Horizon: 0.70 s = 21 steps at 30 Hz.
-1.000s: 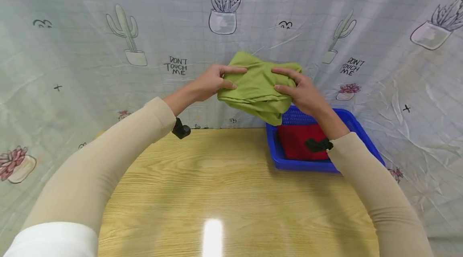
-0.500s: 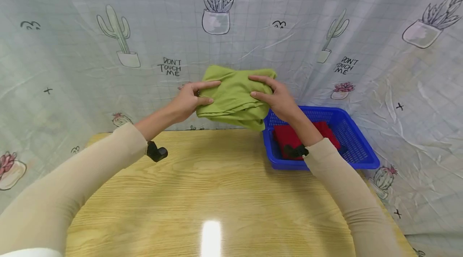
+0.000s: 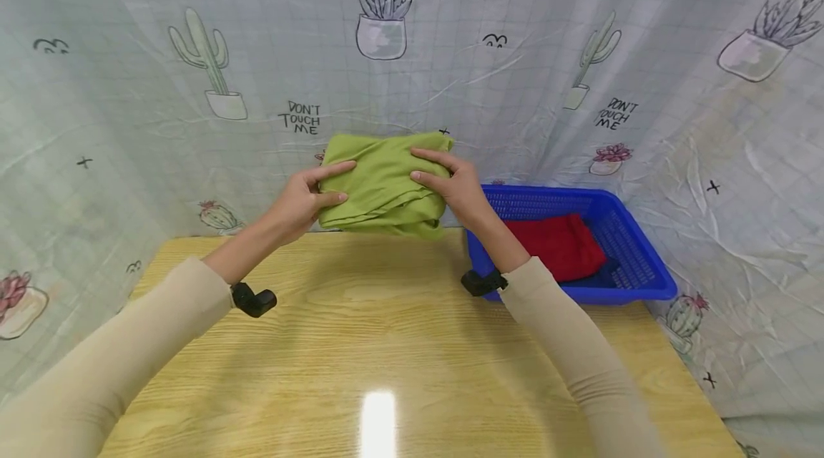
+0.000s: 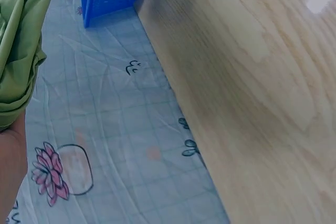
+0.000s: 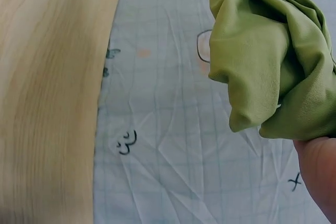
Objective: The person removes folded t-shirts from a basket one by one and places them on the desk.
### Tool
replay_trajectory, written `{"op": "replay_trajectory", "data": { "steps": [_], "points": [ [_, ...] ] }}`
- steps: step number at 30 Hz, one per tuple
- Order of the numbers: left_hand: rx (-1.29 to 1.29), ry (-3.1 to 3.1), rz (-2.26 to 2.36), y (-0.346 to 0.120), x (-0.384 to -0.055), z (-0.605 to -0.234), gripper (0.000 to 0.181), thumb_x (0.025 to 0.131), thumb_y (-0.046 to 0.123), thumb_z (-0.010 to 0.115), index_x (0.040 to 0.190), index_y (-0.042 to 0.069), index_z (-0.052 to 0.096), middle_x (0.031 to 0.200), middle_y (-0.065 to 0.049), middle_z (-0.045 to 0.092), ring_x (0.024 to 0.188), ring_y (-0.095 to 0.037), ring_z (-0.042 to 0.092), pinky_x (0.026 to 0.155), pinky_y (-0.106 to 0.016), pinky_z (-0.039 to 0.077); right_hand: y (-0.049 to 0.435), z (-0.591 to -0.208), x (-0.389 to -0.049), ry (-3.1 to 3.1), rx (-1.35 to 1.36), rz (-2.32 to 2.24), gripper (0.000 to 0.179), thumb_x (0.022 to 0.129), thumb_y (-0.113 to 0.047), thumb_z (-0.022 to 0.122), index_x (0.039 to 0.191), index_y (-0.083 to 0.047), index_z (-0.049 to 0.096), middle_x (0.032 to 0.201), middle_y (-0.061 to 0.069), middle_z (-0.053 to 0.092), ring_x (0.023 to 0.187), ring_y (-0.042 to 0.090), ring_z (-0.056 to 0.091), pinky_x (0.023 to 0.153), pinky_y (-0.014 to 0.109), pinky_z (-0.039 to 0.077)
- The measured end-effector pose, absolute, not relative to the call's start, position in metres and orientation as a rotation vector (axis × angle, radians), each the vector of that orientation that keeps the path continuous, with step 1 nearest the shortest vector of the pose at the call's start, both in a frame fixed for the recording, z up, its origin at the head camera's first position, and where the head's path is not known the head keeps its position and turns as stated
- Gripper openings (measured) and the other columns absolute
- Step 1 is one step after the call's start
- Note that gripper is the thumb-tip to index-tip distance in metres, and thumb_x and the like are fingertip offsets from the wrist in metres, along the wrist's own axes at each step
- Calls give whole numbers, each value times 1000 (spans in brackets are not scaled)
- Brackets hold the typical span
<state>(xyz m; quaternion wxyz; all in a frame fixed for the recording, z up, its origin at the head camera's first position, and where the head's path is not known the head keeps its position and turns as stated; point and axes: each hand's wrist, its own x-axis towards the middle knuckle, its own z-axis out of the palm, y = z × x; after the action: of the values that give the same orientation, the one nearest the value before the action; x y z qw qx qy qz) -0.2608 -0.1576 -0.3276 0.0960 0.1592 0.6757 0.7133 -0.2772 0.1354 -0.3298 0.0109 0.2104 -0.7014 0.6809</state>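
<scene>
A folded green cloth (image 3: 380, 182) is held up in front of the curtain, over the table's far edge. My left hand (image 3: 302, 200) grips its left side, thumb and a finger lying across the near face. At the opposite side my right hand (image 3: 460, 189) holds it the same way; the other fingers go behind the cloth, out of sight. Loose folds of the green cloth (image 5: 257, 51) hang down in the right wrist view. In the left wrist view only part of the cloth (image 4: 18, 45) and a bit of the hand show at the left edge.
A blue plastic basket (image 3: 634, 257) stands at the table's back right with a folded red cloth (image 3: 556, 247) inside. The wooden table (image 3: 360, 343) spreads below the hands. A patterned curtain (image 3: 257, 36) hangs right behind and at both sides.
Both hands have carried the green cloth leftward and slightly down, away from above the basket. More of the red cloth and the basket now shows. The grip looks the same.
</scene>
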Motion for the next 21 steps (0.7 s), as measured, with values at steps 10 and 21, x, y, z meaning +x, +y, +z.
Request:
{"op": "replay_trajectory", "data": {
  "steps": [10,21],
  "points": [
    [510,2001,2065,-184,-244,-351,64,97,-4,65,155,14,46,167,-4,29,43,-4,32,43,-16,33,116,-342,-276,-2252,663,2102,43,94,-17,76,136,-18,68,146,-1,57,129,20,57,94,38,56],
    [445,1926,2199,-200,-229,-372,64,99,-5,60,158,15,41,170,-4,15,43,-7,30,43,-20,29,91,-369,-275,-2253,686,2092,43,93,-21,77,135,-20,69,145,-4,58,139,13,46,102,38,51]
  ]
}}
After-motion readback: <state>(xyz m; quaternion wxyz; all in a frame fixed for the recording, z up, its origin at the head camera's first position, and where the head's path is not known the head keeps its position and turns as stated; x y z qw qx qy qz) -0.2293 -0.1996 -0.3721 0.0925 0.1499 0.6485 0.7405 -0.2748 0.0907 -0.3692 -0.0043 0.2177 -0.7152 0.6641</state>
